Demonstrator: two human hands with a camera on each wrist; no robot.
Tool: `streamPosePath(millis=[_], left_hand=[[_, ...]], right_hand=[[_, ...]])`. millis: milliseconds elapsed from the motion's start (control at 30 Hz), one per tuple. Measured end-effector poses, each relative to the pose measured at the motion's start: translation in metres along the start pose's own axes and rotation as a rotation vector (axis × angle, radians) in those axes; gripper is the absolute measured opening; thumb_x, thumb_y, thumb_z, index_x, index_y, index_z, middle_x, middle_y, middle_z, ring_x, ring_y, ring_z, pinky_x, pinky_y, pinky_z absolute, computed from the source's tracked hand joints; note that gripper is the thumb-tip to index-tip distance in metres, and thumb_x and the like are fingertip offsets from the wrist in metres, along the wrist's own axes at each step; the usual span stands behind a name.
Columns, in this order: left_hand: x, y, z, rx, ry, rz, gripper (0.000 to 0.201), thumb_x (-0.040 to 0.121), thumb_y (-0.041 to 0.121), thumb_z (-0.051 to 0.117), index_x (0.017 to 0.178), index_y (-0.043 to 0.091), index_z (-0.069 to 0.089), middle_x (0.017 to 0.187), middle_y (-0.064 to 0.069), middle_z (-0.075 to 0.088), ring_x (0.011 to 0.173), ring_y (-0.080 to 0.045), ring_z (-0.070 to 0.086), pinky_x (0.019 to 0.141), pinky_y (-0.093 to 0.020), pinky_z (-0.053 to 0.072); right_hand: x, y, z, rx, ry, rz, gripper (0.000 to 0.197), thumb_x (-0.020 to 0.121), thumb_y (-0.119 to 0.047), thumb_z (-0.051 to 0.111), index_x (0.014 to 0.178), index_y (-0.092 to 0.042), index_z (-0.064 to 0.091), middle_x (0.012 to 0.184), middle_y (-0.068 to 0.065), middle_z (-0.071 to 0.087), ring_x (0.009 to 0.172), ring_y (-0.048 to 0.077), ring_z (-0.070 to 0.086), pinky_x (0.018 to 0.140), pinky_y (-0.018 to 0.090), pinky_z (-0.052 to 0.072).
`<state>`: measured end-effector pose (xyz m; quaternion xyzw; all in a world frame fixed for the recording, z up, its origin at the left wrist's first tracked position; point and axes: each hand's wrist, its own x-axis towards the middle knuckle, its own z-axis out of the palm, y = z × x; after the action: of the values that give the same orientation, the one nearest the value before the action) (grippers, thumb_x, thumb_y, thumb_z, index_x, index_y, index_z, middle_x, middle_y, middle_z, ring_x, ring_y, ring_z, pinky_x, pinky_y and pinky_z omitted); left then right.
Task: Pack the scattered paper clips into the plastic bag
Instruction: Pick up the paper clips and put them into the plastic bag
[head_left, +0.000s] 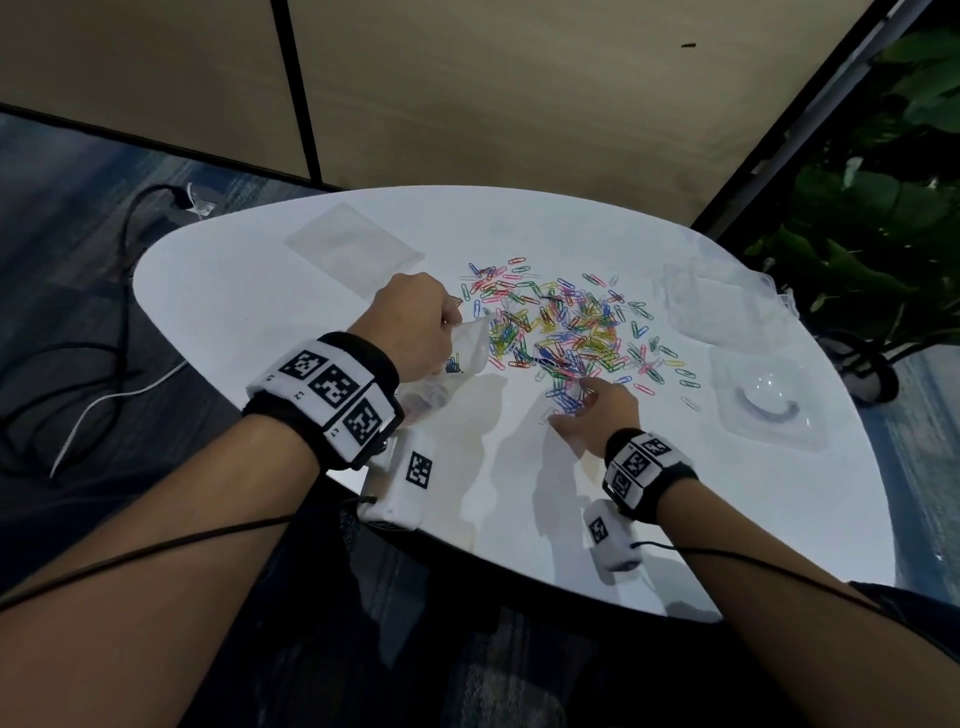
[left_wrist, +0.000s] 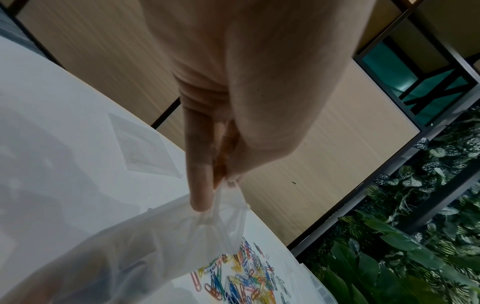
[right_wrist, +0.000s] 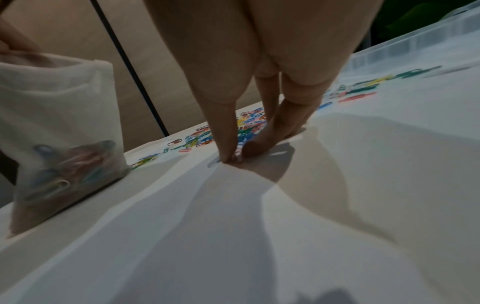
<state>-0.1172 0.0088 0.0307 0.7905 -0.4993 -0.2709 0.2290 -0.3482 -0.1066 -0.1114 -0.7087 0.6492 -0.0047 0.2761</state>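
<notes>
Several coloured paper clips (head_left: 561, 322) lie scattered in a pile on the white table (head_left: 675, 493). My left hand (head_left: 415, 327) pinches the top edge of a clear plastic bag (head_left: 462, 353) and holds it upright at the pile's left edge. Thumb and forefinger of that left hand (left_wrist: 215, 191) grip the bag (left_wrist: 155, 246) above the clips (left_wrist: 241, 277). A few clips sit in the bottom of the bag (right_wrist: 64, 133). My right hand (head_left: 587, 410) is at the pile's near edge. The right hand (right_wrist: 235, 157) has its fingertips on the table, pinching clips (right_wrist: 249, 119).
A second flat clear bag (head_left: 353, 244) lies at the table's back left. Clear plastic containers (head_left: 722, 306) and a clear lid (head_left: 763, 405) sit on the right. Cables (head_left: 104, 374) run over the floor at left, and plants (head_left: 883, 208) stand at right.
</notes>
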Motion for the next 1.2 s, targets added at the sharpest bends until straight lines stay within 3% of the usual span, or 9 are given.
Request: streamPosePath(millis=[133, 267, 367, 467, 633, 833, 933, 1067, 1200], left_hand=[[0.0, -0.003, -0.002, 0.007, 0.0, -0.003, 0.03, 0.095, 0.004, 0.05, 0.114, 0.007, 0.073, 0.11, -0.013, 0.073, 0.096, -0.031, 0.071, 0.092, -0.038, 0.057], [0.002, -0.004, -0.001, 0.012, -0.002, 0.006, 0.03, 0.095, 0.005, 0.05, 0.114, 0.009, 0.073, 0.115, -0.011, 0.072, 0.1, -0.031, 0.07, 0.095, -0.037, 0.056], [0.001, -0.005, 0.0, 0.016, -0.009, 0.012, 0.031, 0.095, 0.004, 0.05, 0.115, 0.008, 0.073, 0.115, -0.012, 0.072, 0.104, -0.032, 0.069, 0.096, -0.038, 0.055], [0.002, -0.007, -0.001, 0.025, -0.005, 0.008, 0.031, 0.095, 0.004, 0.051, 0.116, 0.008, 0.073, 0.116, -0.012, 0.072, 0.102, -0.032, 0.071, 0.094, -0.037, 0.056], [0.002, -0.009, -0.002, 0.028, -0.02, 0.002, 0.031, 0.095, 0.004, 0.051, 0.117, 0.008, 0.072, 0.114, -0.012, 0.072, 0.094, -0.03, 0.073, 0.091, -0.037, 0.058], [0.002, -0.009, -0.003, 0.018, -0.026, -0.005, 0.031, 0.094, 0.003, 0.051, 0.115, 0.008, 0.073, 0.111, -0.015, 0.071, 0.09, -0.03, 0.072, 0.09, -0.039, 0.058], [0.002, -0.008, -0.003, 0.02, -0.028, -0.008, 0.032, 0.094, 0.002, 0.05, 0.114, 0.009, 0.073, 0.113, -0.015, 0.071, 0.097, -0.033, 0.071, 0.092, -0.039, 0.057], [0.001, -0.006, -0.002, 0.017, -0.029, -0.009, 0.032, 0.093, 0.001, 0.05, 0.113, 0.008, 0.073, 0.109, -0.016, 0.073, 0.099, -0.035, 0.071, 0.093, -0.04, 0.057], [0.002, -0.006, 0.0, -0.005, -0.019, -0.015, 0.032, 0.093, 0.001, 0.051, 0.114, 0.007, 0.074, 0.107, -0.016, 0.073, 0.098, -0.035, 0.071, 0.092, -0.04, 0.058]], right_hand=[[0.01, -0.016, 0.007, 0.084, 0.06, -0.065, 0.078, 0.069, -0.032, 0.084, 0.139, -0.021, 0.049, 0.132, 0.014, 0.049, 0.106, 0.028, 0.063, 0.097, 0.039, 0.053], [0.022, -0.025, 0.01, -0.073, 0.02, -0.211, 0.073, 0.085, -0.028, 0.072, 0.149, -0.026, 0.036, 0.153, 0.014, 0.024, 0.133, 0.033, 0.043, 0.112, 0.038, 0.038], [0.026, -0.035, 0.01, -0.263, 0.021, -0.301, 0.053, 0.094, -0.021, 0.06, 0.145, -0.024, 0.045, 0.15, 0.017, 0.035, 0.134, 0.037, 0.04, 0.11, 0.041, 0.039], [0.024, -0.044, 0.012, -0.412, 0.09, -0.349, 0.036, 0.094, -0.008, 0.053, 0.13, -0.012, 0.057, 0.128, 0.017, 0.053, 0.113, 0.034, 0.056, 0.091, 0.038, 0.051], [0.021, -0.046, 0.005, -0.501, 0.08, -0.386, 0.019, 0.091, -0.002, 0.054, 0.106, -0.005, 0.066, 0.102, 0.015, 0.065, 0.091, 0.03, 0.063, 0.074, 0.033, 0.051], [0.029, -0.038, -0.03, 0.115, 0.057, -0.118, 0.008, 0.087, -0.014, 0.07, 0.089, -0.01, 0.076, 0.079, 0.0, 0.071, 0.068, 0.013, 0.064, 0.072, 0.022, 0.052], [0.03, -0.042, -0.048, 0.605, -0.051, -0.007, 0.015, 0.079, -0.016, 0.079, 0.087, -0.004, 0.074, 0.085, 0.009, 0.075, 0.076, 0.022, 0.073, 0.086, 0.036, 0.058], [0.004, -0.077, -0.063, 1.096, -0.302, -0.122, 0.019, 0.088, -0.008, 0.069, 0.102, 0.005, 0.069, 0.092, 0.015, 0.07, 0.085, 0.021, 0.069, 0.079, 0.021, 0.056], [-0.027, -0.116, -0.064, 1.328, -0.492, -0.193, 0.018, 0.092, -0.009, 0.063, 0.106, 0.002, 0.067, 0.097, 0.01, 0.072, 0.092, 0.015, 0.071, 0.079, 0.019, 0.056]])
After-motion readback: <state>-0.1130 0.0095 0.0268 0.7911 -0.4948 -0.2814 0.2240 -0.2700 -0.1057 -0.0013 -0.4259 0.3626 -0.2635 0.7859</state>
